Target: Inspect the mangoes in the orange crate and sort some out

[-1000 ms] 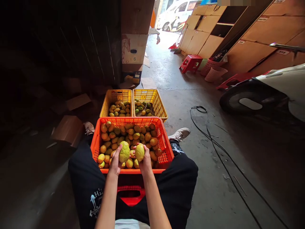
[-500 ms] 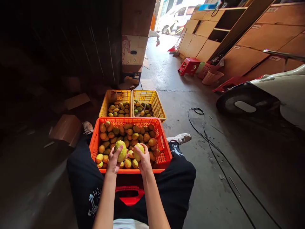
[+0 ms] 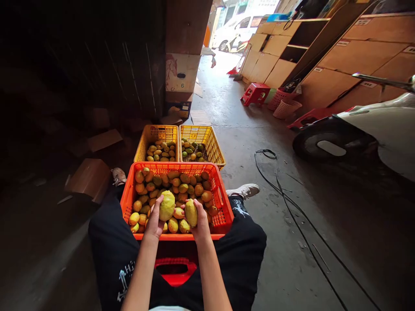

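One grey concrete floor (image 3: pixel 272 259) carries everything on my head view. White scooter (image 3: pixel 385 125) parked on it, well apart from the crates' right edges. Orange-red crate (image 3: pixel 177 237) is biggest of three, sitting between the person's knees. Yellow left crate (image 3: pixel 140 147) and yellow right crate (image 3: pixel 211 143) stand side by side just behind its far edge. Cardboard box (image 3: pixel 88 179) lies on the floor off the orange-red crate's left edge.

Both hands are over that crate, close to its near edge. I see left hand (image 3: pixel 155 219) with thumb and fingers curled around the larger fruit (image 3: pixel 167 205): bumpy, yellow-green, left of crate centre. Right hand (image 3: pixel 201 219) grips the smaller fruit (image 3: pixel 191 213), longer and narrower, toward the right edge. The two fruits are apart, near each other.

Loose fruit (image 3: pixel 183 188) fills most of the crate floor, yellow at the near left corner, browner toward the far edge. In the yellow right crate, fruit gathers by the left edge.
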Available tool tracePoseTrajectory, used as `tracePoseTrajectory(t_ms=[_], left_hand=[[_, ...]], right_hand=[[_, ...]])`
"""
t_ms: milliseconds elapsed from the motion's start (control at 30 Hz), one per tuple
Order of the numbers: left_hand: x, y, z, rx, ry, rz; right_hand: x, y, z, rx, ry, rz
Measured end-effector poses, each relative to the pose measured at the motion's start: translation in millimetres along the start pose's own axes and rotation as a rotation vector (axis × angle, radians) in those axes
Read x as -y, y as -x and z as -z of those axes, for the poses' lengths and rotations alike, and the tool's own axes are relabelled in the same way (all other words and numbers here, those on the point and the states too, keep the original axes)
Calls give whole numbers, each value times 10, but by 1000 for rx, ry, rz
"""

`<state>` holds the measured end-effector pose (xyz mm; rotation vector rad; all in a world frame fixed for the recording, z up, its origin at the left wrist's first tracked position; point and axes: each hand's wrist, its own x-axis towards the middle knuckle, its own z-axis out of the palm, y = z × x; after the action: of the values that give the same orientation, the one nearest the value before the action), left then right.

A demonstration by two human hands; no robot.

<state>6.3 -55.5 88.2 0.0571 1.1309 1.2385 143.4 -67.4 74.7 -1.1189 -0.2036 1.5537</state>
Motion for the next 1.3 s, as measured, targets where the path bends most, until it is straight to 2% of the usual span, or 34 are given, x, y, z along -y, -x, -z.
tracePoseTrajectory(t_ms=[167,300,467,600,667,733,867,1000,1200,1300], left_hand=[[-91,24,37,97,-8,-112],[-82,30,132,80,-31,-229],[-194,-27,252,95,-20,-238],[-337,-88,257,-67,12,-195],[-368,-94,241,-103,19,-158],[-352,-84,239,-69,20,-117],[-197,-78,293,16,7,-25],[-2,-134,376,16,40,82],[64,-162,386,82,69,93],[27,-129,325,23,64,69]], right_hand=[[117,-34,7,3,0,91],[193,-97,23,18,24,173],[261,-200,147,-16,-5,250],[262,-244,218,-71,-45,212],[243,-252,205,-104,-52,155],[215,-254,164,-98,-57,97],[115,-245,62,10,-60,40],[-27,-217,-13,51,-43,5],[-64,-148,-28,25,-58,5],[-6,-107,6,39,-72,9]])
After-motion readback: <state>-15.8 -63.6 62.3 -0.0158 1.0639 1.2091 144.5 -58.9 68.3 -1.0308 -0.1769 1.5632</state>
